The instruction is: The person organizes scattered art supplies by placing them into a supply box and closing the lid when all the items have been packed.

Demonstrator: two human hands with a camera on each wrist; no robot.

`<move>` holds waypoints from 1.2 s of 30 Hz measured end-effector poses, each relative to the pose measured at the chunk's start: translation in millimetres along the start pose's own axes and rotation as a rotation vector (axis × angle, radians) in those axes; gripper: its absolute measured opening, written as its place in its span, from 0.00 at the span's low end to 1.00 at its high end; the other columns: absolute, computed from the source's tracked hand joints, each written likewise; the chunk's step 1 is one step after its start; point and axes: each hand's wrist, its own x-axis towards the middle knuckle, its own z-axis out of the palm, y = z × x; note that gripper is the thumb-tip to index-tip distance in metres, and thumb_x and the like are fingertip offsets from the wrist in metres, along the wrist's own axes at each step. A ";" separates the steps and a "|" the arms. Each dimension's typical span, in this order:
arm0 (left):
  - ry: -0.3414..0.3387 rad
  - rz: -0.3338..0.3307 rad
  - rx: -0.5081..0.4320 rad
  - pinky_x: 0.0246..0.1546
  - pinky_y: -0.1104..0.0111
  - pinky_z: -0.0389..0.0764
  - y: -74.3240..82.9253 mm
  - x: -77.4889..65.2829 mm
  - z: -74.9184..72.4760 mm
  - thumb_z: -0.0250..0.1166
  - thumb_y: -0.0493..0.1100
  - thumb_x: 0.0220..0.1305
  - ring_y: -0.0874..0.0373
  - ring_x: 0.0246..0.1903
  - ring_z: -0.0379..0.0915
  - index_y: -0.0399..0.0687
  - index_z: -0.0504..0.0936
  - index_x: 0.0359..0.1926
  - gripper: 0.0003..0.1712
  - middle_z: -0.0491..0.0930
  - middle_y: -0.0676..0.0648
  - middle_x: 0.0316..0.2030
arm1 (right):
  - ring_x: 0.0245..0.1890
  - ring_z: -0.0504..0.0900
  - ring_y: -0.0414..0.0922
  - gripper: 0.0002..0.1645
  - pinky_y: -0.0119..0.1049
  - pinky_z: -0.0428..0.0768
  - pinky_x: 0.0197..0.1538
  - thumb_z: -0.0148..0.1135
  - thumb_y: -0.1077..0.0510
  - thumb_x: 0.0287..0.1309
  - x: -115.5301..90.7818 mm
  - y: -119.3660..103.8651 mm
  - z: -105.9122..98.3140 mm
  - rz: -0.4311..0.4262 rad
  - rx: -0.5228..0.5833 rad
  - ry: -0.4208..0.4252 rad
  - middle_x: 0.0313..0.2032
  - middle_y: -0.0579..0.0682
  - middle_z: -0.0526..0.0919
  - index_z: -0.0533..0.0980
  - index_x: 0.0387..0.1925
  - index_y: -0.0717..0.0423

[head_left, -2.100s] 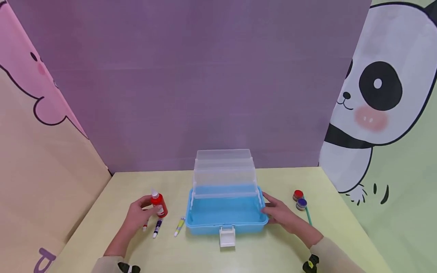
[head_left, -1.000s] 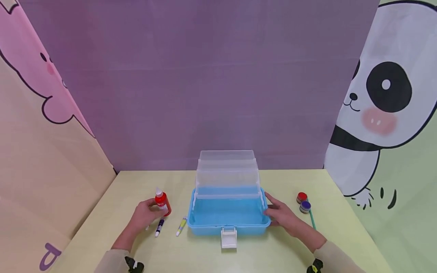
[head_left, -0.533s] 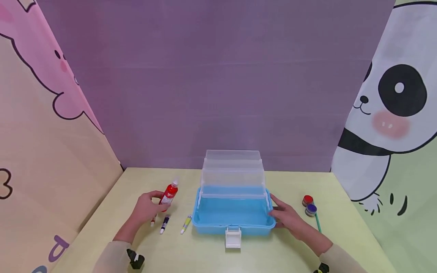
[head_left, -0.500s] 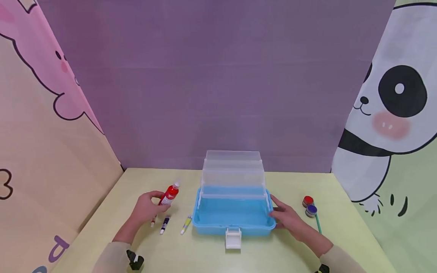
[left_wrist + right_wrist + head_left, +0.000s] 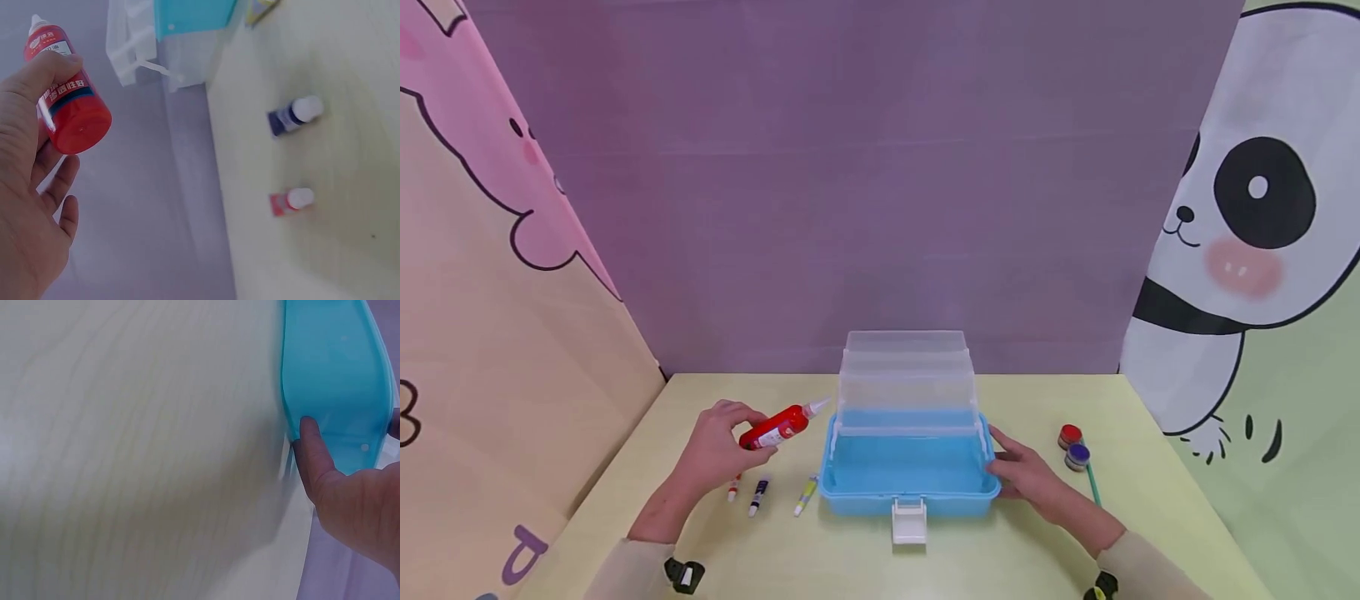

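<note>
My left hand [image 5: 718, 446] holds a red squeeze bottle [image 5: 75, 112] with a white pointed nozzle and a printed label, thumb on one side and fingers on the other. In the head view the bottle is raised and tilted, its nozzle aimed right at a blue storage box [image 5: 910, 505]. The box stands with its clear lid [image 5: 906, 367] raised and its white latch [image 5: 909, 523] hanging down in front. At the box's right end, my right hand [image 5: 1030, 475] grips the wall, thumb at the rim; in the right wrist view its fingertips [image 5: 307, 425] rest against the outer wall.
Small white-capped tubes lie between the left hand and the box: red [image 5: 734, 487], dark blue [image 5: 758, 496] and yellow [image 5: 806, 496]. Right of the box stand a red-lidded jar [image 5: 1070, 435] and a purple-lidded jar [image 5: 1077, 456], with a thin green stick [image 5: 1093, 483] beside them.
The left hand has lifted the red squeeze bottle and tipped it from upright to a slant, nozzle rightward. The right hand has stayed at the box.
</note>
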 end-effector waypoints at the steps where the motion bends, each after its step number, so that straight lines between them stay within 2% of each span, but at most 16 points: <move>1: 0.002 0.017 0.021 0.37 0.55 0.81 4.1 0.1 -1.7 0.80 0.49 0.42 0.49 0.51 0.66 0.48 0.85 0.43 0.24 0.78 0.48 0.44 | 0.55 0.75 0.63 0.46 0.53 0.80 0.47 0.61 0.60 0.62 -0.1 -0.3 0.2 -0.003 0.005 -0.004 0.63 0.73 0.63 0.50 0.76 0.52; 5: 0.010 0.073 0.082 0.43 0.51 0.75 21.2 1.3 -7.3 0.81 0.49 0.39 0.51 0.49 0.67 0.50 0.86 0.40 0.24 0.79 0.50 0.41 | 0.55 0.75 0.64 0.46 0.53 0.80 0.48 0.60 0.60 0.63 -1.5 -0.8 0.4 -0.009 0.016 -0.018 0.63 0.74 0.62 0.48 0.76 0.53; 9: 0.017 0.114 0.102 0.44 0.52 0.73 33.7 3.4 -10.5 0.81 0.49 0.36 0.53 0.47 0.68 0.52 0.87 0.38 0.23 0.80 0.52 0.38 | 0.55 0.75 0.63 0.46 0.53 0.80 0.48 0.60 0.61 0.63 -3.2 -1.0 0.1 0.002 0.013 -0.015 0.63 0.74 0.62 0.48 0.76 0.54; 21: 0.045 0.215 0.110 0.47 0.52 0.69 47.8 7.1 -13.9 0.81 0.49 0.36 0.56 0.44 0.69 0.53 0.87 0.35 0.20 0.80 0.56 0.34 | 0.55 0.76 0.62 0.46 0.52 0.81 0.47 0.62 0.61 0.61 1.5 1.7 0.3 0.006 0.017 -0.005 0.62 0.72 0.64 0.50 0.76 0.52; 28: 0.046 0.262 0.107 0.47 0.52 0.68 63.2 9.5 -10.4 0.81 0.47 0.34 0.55 0.44 0.69 0.53 0.87 0.34 0.20 0.82 0.56 0.33 | 0.54 0.76 0.62 0.47 0.52 0.80 0.47 0.61 0.60 0.63 3.5 0.6 -1.2 -0.014 0.014 -0.043 0.62 0.72 0.64 0.48 0.76 0.53; 36: 0.046 0.276 0.097 0.47 0.52 0.69 72.3 12.9 4.2 0.82 0.48 0.32 0.56 0.44 0.69 0.53 0.87 0.34 0.22 0.82 0.56 0.34 | 0.53 0.76 0.62 0.47 0.53 0.81 0.45 0.62 0.61 0.60 3.5 0.8 0.4 0.010 -0.007 -0.001 0.62 0.71 0.65 0.51 0.76 0.51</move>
